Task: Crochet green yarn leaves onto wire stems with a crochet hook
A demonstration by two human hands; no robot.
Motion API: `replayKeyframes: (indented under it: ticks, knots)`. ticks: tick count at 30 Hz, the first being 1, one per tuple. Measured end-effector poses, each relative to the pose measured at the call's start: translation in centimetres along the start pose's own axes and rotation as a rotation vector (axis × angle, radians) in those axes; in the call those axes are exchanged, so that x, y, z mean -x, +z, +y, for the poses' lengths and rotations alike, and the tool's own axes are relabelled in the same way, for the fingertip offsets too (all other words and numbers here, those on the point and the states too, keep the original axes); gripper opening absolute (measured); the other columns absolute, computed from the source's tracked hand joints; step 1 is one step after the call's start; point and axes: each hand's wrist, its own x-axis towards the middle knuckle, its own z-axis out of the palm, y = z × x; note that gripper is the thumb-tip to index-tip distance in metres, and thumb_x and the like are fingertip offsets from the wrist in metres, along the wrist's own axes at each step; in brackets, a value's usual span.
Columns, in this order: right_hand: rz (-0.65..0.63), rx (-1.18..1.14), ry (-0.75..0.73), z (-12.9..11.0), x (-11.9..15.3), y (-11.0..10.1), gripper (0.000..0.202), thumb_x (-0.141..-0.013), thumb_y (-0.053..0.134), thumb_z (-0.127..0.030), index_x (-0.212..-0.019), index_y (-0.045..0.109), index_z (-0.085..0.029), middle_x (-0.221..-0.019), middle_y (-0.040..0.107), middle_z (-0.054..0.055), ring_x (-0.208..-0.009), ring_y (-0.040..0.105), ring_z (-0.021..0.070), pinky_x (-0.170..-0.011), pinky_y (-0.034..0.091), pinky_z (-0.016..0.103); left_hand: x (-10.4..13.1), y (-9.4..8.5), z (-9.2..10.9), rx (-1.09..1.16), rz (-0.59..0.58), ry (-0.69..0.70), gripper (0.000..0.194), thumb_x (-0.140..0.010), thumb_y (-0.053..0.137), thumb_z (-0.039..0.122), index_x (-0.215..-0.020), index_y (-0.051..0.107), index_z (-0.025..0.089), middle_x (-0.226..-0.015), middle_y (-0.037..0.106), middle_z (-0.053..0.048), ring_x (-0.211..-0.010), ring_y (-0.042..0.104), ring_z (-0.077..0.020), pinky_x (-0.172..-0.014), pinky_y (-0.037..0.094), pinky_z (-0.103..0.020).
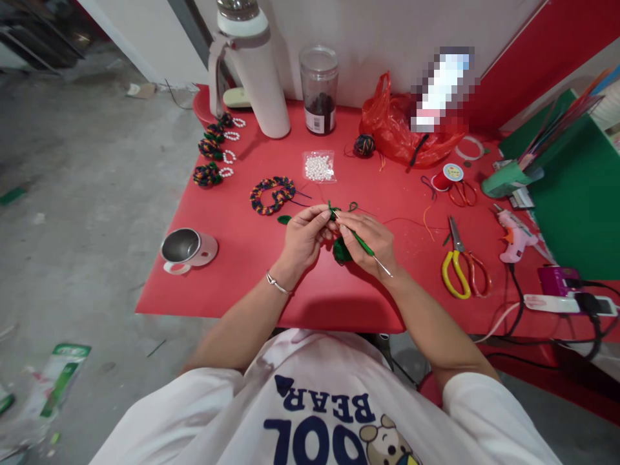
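Observation:
Over the middle of the red table, my left hand (306, 237) pinches a small piece of green yarn work (333, 212) between thumb and fingers. My right hand (371, 240) grips a crochet hook (362, 244) with a green handle, its tip at the yarn work. A dark green yarn ball (341, 250) lies below, between the hands, partly hidden by the right one. Just left of my fingers is a green leaf-shaped piece (284, 219). Beyond it lies a curled multicoloured crocheted strip (272, 195). A bag of white beads (319, 166) lies farther back.
A metal cup (206, 248) stands at left, near finished beaded pieces (208, 174). A white bottle (264, 77) and a clear jar (318, 90) stand behind. Scissors (456, 261), a thread spool (448, 175), a glue gun (517, 237) and a power strip (557, 302) are at right.

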Motion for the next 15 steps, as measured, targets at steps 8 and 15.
replayKeyframes:
  ticks: [8, 15]
  knots:
    - [-0.037, 0.015, 0.046, -0.07, -0.27, -0.11, 0.024, -0.104, 0.053, -0.025, -0.114, 0.075, -0.025, -0.121, 0.081, 0.007, -0.111, 0.078, 0.0210, -0.102, 0.063, 0.043, 0.08, 0.10, -0.02, -0.042, 0.003, 0.012, 0.032, -0.068, 0.094, 0.030, -0.087, 0.074, 0.014, -0.061, 0.071, 0.001, -0.045, 0.061, -0.0081, -0.044, 0.047, -0.017]
    - [-0.023, -0.023, 0.052, -0.14, -0.52, -0.38, 0.022, -0.104, 0.054, -0.023, -0.110, 0.076, -0.024, -0.117, 0.082, 0.007, -0.107, 0.079, 0.0198, -0.101, 0.063, 0.040, 0.01, 0.07, -0.43, -0.062, -0.020, 0.075, 0.030, -0.070, 0.093, 0.028, -0.088, 0.074, 0.014, -0.062, 0.072, 0.000, -0.047, 0.062, -0.0085, -0.048, 0.050, -0.018]
